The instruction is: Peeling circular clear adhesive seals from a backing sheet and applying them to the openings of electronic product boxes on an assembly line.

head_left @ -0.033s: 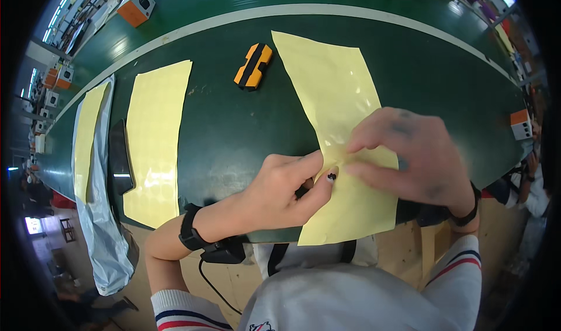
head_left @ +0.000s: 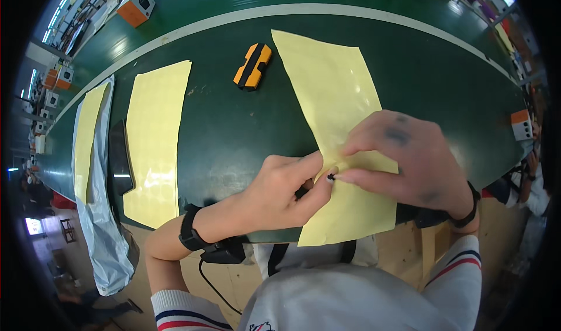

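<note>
Lengthwise, yellow sheet (head_left: pixel 335 103) running away, slightly leftward

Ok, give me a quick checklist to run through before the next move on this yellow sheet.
1. Both hands on the sheet: ok. The left hand and right hand meet at the left edge of the yellow sheet.
2. Pinch on the edge: ok, fingers press together there.
3. Layer actually separating: cannot tell, the fingers hide it.
4. Sheet fully on the green table: not ok, its near end hangs over the table's edge.
5. Orange and black tool apart from the sheet: ok, it lies to the sheet's left.
6. Second yellow sheet out of the way: ok, it lies far left.
</note>
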